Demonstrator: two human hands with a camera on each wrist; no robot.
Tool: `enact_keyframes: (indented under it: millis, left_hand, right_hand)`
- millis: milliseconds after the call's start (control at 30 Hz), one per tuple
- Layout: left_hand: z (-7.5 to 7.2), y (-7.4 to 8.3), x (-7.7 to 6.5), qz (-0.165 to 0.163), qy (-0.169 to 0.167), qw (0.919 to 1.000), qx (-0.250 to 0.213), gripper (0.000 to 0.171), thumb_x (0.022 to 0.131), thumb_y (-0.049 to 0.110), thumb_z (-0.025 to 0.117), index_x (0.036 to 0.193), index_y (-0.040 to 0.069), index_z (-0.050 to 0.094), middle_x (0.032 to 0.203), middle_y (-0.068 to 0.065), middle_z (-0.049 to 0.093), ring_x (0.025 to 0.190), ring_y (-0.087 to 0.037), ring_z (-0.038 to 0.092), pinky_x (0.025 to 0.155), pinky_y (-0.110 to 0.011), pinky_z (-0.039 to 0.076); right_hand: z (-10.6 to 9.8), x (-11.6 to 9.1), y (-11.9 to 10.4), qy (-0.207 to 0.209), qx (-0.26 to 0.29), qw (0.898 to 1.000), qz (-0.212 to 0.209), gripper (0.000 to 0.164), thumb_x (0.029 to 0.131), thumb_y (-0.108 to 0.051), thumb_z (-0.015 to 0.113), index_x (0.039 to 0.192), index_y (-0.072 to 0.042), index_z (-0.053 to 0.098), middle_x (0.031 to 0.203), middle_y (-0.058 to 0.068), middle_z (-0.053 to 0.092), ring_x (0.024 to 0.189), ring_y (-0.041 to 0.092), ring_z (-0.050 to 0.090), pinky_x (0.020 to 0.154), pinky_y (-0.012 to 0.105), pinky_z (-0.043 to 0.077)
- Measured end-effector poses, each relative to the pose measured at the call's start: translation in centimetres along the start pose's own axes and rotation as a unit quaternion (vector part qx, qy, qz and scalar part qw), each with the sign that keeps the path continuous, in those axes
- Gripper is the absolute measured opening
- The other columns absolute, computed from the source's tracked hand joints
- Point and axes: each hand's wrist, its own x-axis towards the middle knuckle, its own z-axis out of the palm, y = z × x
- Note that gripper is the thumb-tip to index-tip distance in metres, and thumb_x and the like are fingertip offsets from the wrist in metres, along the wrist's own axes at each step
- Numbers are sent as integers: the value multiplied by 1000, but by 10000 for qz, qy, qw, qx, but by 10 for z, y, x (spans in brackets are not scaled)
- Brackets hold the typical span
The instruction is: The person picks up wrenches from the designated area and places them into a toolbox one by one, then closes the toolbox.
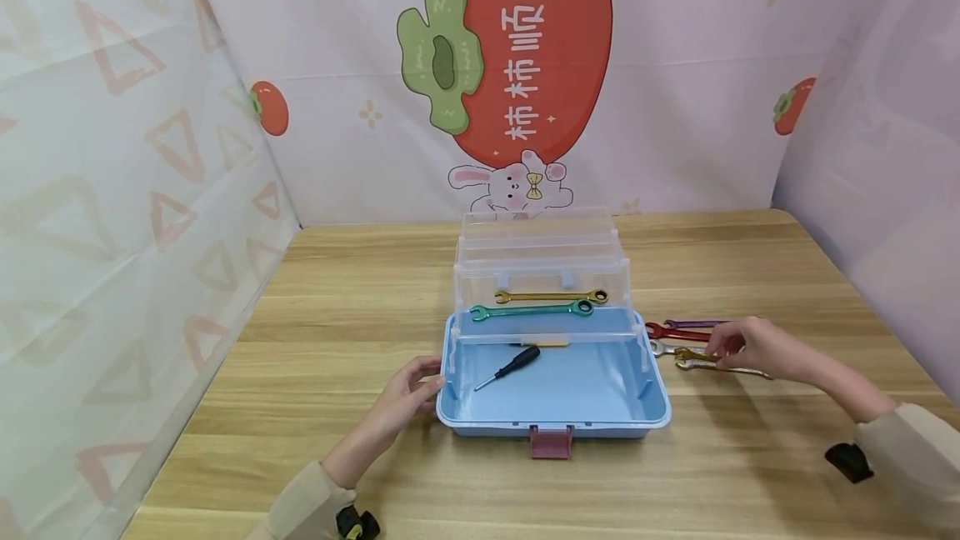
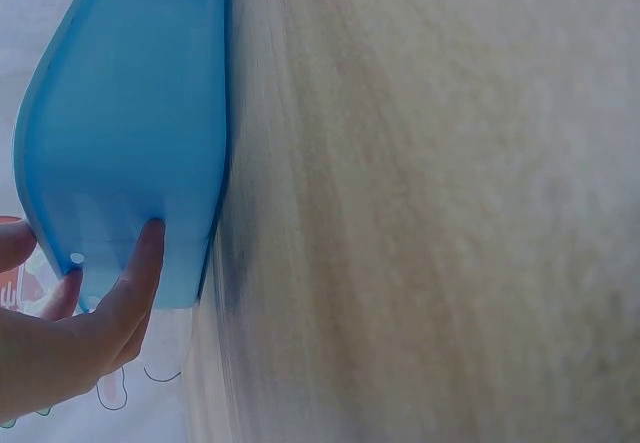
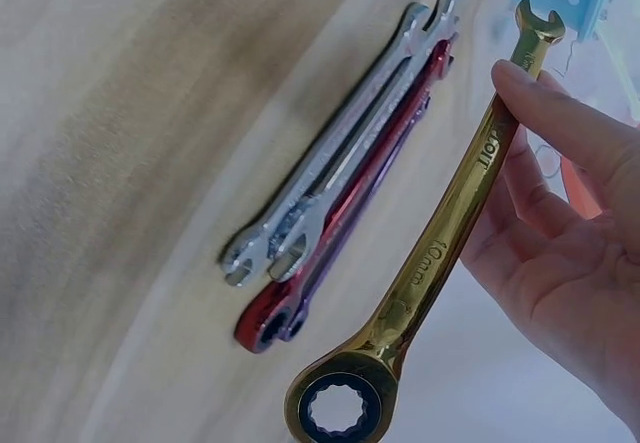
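A light-blue toolbox (image 1: pixel 555 432) stands with its clear upper part raised. At its left side my left hand (image 1: pixel 412 390) holds the wall, thumb at the rim and fingers against the outside. My right hand (image 3: pixel 570 173) pinches a gold combination wrench (image 3: pixel 440 243) marked 10mm near its open end, its ratchet ring hanging toward the camera. Below it on the table lie two silver wrenches (image 3: pixel 330 143), a red wrench (image 3: pixel 262 318) and a purple wrench (image 3: pixel 345 208), side by side. A black-handled screwdriver (image 1: pixel 517 361) lies inside the toolbox base.
A green wrench (image 1: pixel 532 310) and another gold wrench (image 1: pixel 551 297) lie across the clear tray (image 1: pixel 543 280). Under the tray edge a yellow item (image 1: pixel 553 344) is partly hidden. A pink latch (image 1: pixel 551 442) hangs at the toolbox front. Printed cloth (image 1: pixel 337 157) hangs behind the wooden table (image 1: pixel 330 290).
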Motion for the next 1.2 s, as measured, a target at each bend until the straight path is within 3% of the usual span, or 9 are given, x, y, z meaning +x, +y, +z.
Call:
enact_keyframes:
  millis: [167, 433, 733, 1200]
  left_hand:
    - [0, 1, 0, -14, -10, 10000, -3, 45, 88, 19, 54, 125, -3, 39, 123, -22, 45, 103, -28, 52, 78, -37, 49]
    - [-1, -1, 0, -18, -36, 10000, -43, 45, 89, 19, 53, 125, -3, 39, 123, -22, 45, 104, -27, 52, 78, -36, 50]
    - [0, -1, 0, -22, -19, 10000, -35, 45, 89, 19, 53, 125, -3, 39, 123, -22, 45, 104, -27, 52, 78, -37, 49]
    - [-1, -1, 0, 21, -26, 10000, -10, 45, 88, 20, 54, 125, -3, 39, 123, -22, 45, 103, -27, 52, 77, -36, 50]
  right_hand:
    - [-6, 3, -2, 75, -45, 9999, -110, 16, 69, 1, 70, 75, -12, 61, 69, -12, 55, 61, -3, 43, 48, 20, 40]
    - [-19, 10, -9, -146, 69, 9998, -70, 11, 72, 1, 68, 78, -7, 62, 70, -7, 58, 61, -2, 45, 49, 20, 43]
    - [-28, 24, -18, -18, 135, 9989, -456, 13, 72, 2, 67, 79, -7, 62, 71, -8, 58, 62, -1, 46, 50, 20, 43]
    - [-41, 51, -36, -14, -47, 9996, -268, 16, 72, 4, 66, 79, -9, 63, 71, -6, 59, 62, 1, 48, 52, 21, 45]
